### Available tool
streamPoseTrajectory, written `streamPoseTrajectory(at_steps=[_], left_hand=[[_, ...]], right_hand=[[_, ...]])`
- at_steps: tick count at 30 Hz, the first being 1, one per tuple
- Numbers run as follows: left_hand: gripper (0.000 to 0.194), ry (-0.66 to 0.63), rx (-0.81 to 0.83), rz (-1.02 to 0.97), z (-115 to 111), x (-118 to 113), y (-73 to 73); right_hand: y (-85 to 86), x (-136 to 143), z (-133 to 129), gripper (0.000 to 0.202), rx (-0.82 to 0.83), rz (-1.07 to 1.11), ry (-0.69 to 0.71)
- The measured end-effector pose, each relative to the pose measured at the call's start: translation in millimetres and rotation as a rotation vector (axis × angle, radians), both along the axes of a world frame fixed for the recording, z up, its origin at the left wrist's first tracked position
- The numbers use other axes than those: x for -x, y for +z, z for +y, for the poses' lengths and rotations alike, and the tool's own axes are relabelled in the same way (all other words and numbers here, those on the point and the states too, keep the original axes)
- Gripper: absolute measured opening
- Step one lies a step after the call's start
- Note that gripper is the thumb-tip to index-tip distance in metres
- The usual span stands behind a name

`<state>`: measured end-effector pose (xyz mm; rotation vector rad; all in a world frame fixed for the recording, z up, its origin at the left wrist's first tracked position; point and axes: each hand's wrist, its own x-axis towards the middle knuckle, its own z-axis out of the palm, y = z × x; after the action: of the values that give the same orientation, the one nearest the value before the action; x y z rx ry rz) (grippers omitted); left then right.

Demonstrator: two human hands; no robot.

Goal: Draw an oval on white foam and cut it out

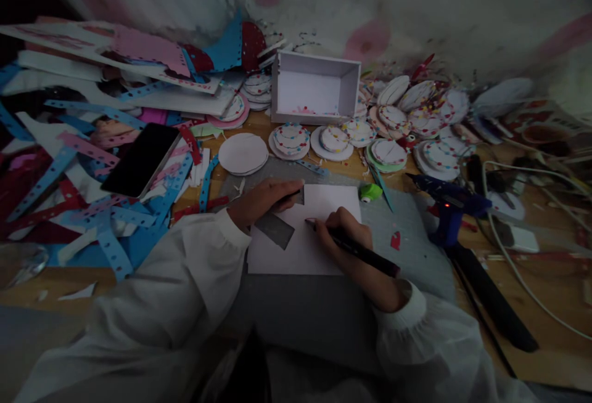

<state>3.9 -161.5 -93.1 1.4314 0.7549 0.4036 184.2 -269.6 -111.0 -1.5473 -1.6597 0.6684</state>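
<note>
A white sheet point(296, 255) lies on the grey mat in front of me. My right hand point(349, 236) is closed round a thick black marker point(365, 256), its tip near the middle of the sheet. My left hand point(268, 198) rests at the sheet's upper left, fingers together and curled; something small and dark shows at the fingers, too unclear to name. Below that hand a dark grey rectangular piece point(277, 232) lies across the sheet.
A phone point(141, 159) lies on coloured scraps point(106, 218) at left. Behind stand an open white box point(317, 89) and decorated round discs point(290, 140). At right are a lime green object point(370, 192), scissors point(383, 187), a blue glue gun point(448, 206) and a white cable point(509, 236).
</note>
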Motion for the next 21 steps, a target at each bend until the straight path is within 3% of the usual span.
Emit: streamPoseTrajectory(at_steps=[21], left_hand=[[0.053,0.003,-0.033,0.030,-0.7,-0.2,0.3]], right_hand=[[6.2,-0.4,-0.6,0.023,0.139,0.058,0.138]])
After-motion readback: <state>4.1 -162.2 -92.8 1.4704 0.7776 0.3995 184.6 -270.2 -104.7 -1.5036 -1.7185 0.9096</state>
